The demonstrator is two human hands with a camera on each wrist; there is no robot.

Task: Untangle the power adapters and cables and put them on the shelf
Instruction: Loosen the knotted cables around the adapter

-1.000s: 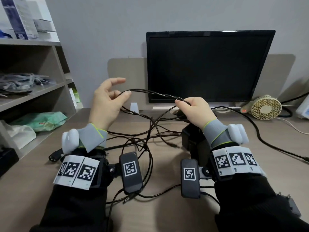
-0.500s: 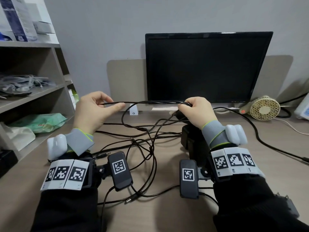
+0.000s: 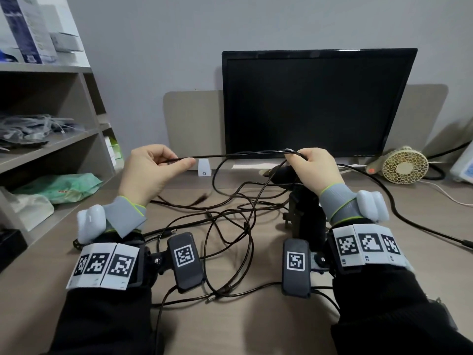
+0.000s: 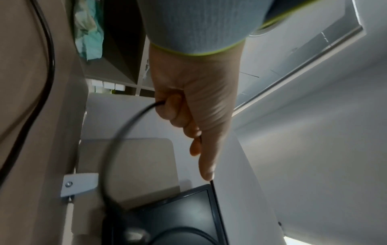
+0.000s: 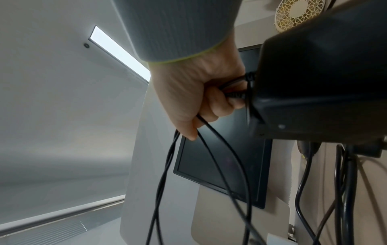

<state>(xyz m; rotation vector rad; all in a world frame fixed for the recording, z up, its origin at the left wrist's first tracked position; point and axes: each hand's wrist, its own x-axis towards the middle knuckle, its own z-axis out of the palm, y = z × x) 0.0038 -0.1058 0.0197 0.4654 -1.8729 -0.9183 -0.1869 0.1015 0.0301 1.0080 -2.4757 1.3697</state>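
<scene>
— From above, what are the hands doing?
— The left hand (image 3: 151, 172) and right hand (image 3: 316, 170) pinch one black cable (image 3: 230, 155) taut above the tangle (image 3: 225, 221) on the desk (image 3: 38, 278).
— And at the wrists?
— Left fingers (image 4: 173, 109) curl round it; the right fist grips cables against a black adapter (image 5: 324, 82).

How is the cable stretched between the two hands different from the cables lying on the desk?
The stretched cable runs straight and tight in the air; the desk cables lie slack in crossing loops. The stretched cable is held by the left hand and right hand; most of the desk cables lie untouched. All are thin and black.
</scene>
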